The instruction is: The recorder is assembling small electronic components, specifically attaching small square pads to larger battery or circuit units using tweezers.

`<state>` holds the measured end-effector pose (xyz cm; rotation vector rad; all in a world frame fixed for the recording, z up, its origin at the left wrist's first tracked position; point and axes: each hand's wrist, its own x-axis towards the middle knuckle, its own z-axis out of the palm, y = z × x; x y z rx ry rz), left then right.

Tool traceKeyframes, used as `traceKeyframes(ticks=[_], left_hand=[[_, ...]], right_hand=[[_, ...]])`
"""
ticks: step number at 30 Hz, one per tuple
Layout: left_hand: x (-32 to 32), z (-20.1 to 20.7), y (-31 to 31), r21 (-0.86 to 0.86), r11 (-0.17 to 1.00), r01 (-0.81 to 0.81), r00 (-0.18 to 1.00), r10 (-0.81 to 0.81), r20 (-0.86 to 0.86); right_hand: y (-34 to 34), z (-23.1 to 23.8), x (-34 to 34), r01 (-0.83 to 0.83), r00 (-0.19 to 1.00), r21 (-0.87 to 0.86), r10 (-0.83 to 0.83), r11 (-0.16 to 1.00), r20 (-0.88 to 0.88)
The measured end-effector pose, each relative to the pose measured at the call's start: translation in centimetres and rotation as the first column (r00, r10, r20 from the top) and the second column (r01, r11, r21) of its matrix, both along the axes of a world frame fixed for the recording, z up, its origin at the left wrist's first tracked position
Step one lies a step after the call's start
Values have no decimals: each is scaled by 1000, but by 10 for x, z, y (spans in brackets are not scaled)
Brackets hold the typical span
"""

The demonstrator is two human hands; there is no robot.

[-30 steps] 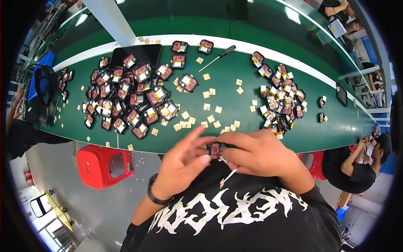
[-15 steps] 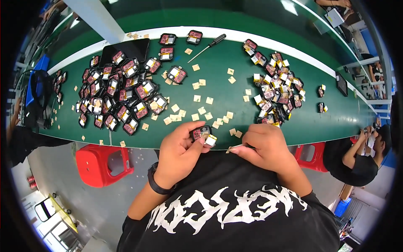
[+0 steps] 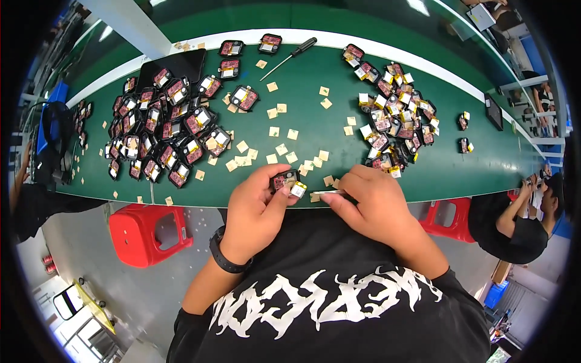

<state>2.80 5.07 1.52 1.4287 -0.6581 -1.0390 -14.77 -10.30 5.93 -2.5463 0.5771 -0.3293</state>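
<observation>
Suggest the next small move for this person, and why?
Probably leave the beige square on the green table: it is at the tip of the slim tool in the right hand, and similar squares lie scattered nearby.

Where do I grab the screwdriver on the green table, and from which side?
I'd take the screwdriver by its thick black handle, from above, pinching across its two long sides. It lies flat, and nothing seems to cover the handle. The metal shaft is much thinner, so probably harder to hold, and slants toward the person and leftward.
</observation>
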Motion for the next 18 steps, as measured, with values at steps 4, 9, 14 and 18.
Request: traceKeyframes(ticks=[4,9,14,18], left_hand=[[-1,-3,1,-43,999,-15,1000,15,2],[4,-1,5,-8,997,71,997,-71,6],[2,-5,7,-18,999,50,997,-49,54],[4,-3,8,-29,997,68,984,-62,170]], right_hand=[[8,-3,9,-22,998,25,21,999,51],[16,-3,23,-31,1000,8,31,999,5],[18,-3,28,-59,998,-29,58,998,-37],[16,-3,30,-84,996,-26,83,996,-23]])
